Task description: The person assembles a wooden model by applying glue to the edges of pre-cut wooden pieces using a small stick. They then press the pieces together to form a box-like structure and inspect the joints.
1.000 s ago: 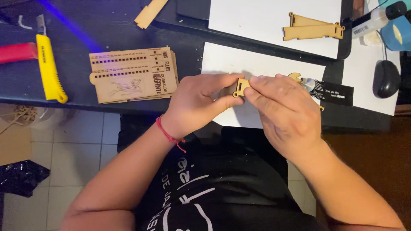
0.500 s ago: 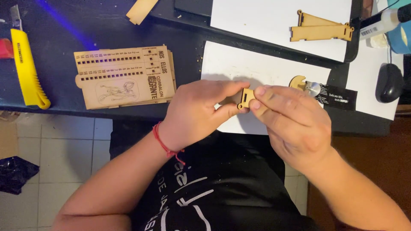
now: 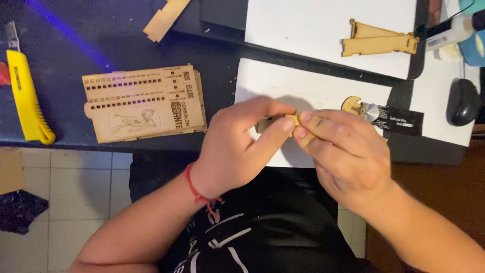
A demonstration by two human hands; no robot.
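**Two hands pinch a small wooden piece over the white sheet**

The left hand (image 3: pixel 237 146) and the right hand (image 3: pixel 343 151) meet at their fingertips and together pinch a small wooden piece (image 3: pixel 290 119). It is held above the lower white sheet (image 3: pixel 303 88), close to the body, probably so that the fingers can control such a small part precisely. Most of the piece is covered by the fingers, so its exact shape I cannot tell.

Just beside the right hand lies a black tube with a metal tip (image 3: pixel 396 119), and under it a round wooden part (image 3: pixel 351 104) shows a little. A flat wooden cut-out (image 3: pixel 379 43) rests on the upper white sheet, well apart from the hands. To the left, on the dark table (image 3: pixel 101 45), lies a stack of engraved wooden panels (image 3: pixel 144 103), and further left a yellow utility knife (image 3: pixel 28 96).

Compared with half a second ago, the hands keep the same pinch, but the piece is now more hidden between the fingers. The view is shifted a little, so the panels appear nearer to the centre.
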